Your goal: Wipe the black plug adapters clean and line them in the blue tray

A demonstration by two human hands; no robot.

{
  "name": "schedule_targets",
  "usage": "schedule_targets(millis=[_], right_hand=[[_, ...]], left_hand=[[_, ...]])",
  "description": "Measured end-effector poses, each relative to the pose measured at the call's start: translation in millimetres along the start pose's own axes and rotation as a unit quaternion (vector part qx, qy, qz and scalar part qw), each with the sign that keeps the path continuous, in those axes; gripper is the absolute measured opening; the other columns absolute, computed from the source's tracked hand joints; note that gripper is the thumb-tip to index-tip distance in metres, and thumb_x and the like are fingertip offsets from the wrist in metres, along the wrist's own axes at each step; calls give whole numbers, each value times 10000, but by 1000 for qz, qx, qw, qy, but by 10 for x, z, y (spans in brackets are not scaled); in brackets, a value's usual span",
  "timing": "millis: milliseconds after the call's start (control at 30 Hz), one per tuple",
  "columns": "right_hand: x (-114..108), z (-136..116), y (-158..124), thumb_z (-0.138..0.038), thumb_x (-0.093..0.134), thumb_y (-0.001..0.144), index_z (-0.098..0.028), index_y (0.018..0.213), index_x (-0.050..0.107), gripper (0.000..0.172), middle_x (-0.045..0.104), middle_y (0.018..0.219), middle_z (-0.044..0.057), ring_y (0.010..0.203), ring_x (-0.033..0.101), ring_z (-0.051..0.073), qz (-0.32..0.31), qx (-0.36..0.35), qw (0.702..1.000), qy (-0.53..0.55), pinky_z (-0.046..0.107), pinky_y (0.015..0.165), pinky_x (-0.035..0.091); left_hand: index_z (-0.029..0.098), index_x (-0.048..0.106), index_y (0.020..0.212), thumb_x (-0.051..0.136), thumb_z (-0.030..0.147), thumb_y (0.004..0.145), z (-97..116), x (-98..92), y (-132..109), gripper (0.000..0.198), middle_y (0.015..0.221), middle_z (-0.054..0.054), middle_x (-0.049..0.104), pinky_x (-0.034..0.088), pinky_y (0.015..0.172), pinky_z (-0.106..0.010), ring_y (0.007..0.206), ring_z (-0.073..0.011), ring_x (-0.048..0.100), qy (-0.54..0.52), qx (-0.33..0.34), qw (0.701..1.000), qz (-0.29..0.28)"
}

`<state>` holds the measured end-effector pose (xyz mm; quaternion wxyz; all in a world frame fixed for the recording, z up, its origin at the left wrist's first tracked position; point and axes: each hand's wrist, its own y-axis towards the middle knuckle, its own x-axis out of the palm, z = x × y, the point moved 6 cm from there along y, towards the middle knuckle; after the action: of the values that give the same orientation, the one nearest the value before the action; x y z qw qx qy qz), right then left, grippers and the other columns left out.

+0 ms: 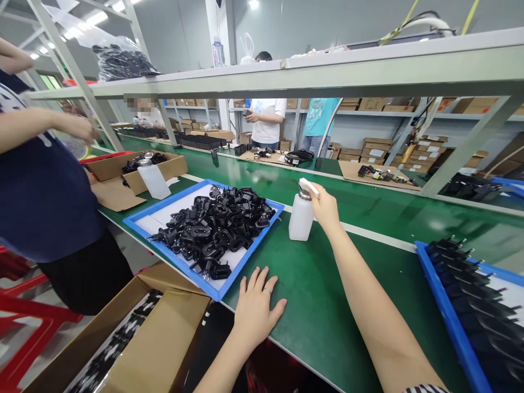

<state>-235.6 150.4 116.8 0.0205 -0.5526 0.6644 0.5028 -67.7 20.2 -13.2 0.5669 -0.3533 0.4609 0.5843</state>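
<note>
My right hand (326,206) pinches a folded white cloth (308,187) against the metal top of a white plastic dispenser bottle (301,218). The bottle stands upright on the green table. Flat on the table's front edge lies my left hand (258,303), fingers spread, a ring on one finger, holding nothing. Just beyond it is a blue-rimmed tray (220,292) heaped with black power adapters (213,229), their plug pins showing on some.
At right, another blue tray (446,316) holds black adapters in rows. An open carton (176,327) sits below the table edge at left. A second white bottle (153,180) stands by a cardboard box (176,166). A co-worker (45,191) stands at left; a shelf (327,73) runs overhead.
</note>
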Motion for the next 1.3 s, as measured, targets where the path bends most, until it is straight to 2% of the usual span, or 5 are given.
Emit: schedule_targets(millis=[233, 500, 767, 1067, 1300], right_hand=[[-277, 652, 145, -187, 293, 782, -46, 1114, 413, 380, 497, 1114, 141, 977, 497, 175, 151, 202, 947, 200, 251, 779, 423], [85, 1416, 215, -97, 270, 783, -24, 1151, 358, 385, 512, 1069, 186, 825, 571, 169, -20, 322, 940, 111, 239, 559, 497], [265, 1702, 444, -181, 476, 710, -102, 870, 592, 212, 600, 601, 93, 475, 554, 180, -229, 312, 914, -121, 295, 439, 447], [-33, 1422, 344, -159, 413, 743, -96, 878, 590, 231, 611, 775, 147, 527, 567, 196, -314, 260, 870, -279, 284, 437, 413], [-329, 471, -646, -189, 405, 747, -148, 723, 589, 190, 617, 651, 58, 476, 546, 141, -434, 179, 855, -218, 223, 401, 399]], left_hand=[[206, 457, 1114, 372, 369, 755, -13, 22, 8, 403, 1259, -65, 364, 233, 925, -499, 1175, -257, 262, -3, 10, 1000, -3], [246, 479, 1103, 408, 370, 738, -75, 97, -5, 392, 1255, -39, 373, 243, 925, -492, 1163, -265, 281, -30, 17, 999, 13], [281, 572, 984, 525, 392, 640, -101, 202, 28, 364, 1207, -10, 434, 226, 934, -484, 1136, -283, 321, -48, -20, 996, 75], [259, 512, 1060, 408, 400, 735, -85, 110, 14, 368, 1229, -27, 410, 235, 928, -489, 1144, -267, 311, -55, 23, 998, 33], [206, 514, 1029, 379, 309, 773, 28, -18, -4, 307, 1133, -40, 500, 258, 934, -424, 1102, -217, 368, -77, 62, 995, 18]])
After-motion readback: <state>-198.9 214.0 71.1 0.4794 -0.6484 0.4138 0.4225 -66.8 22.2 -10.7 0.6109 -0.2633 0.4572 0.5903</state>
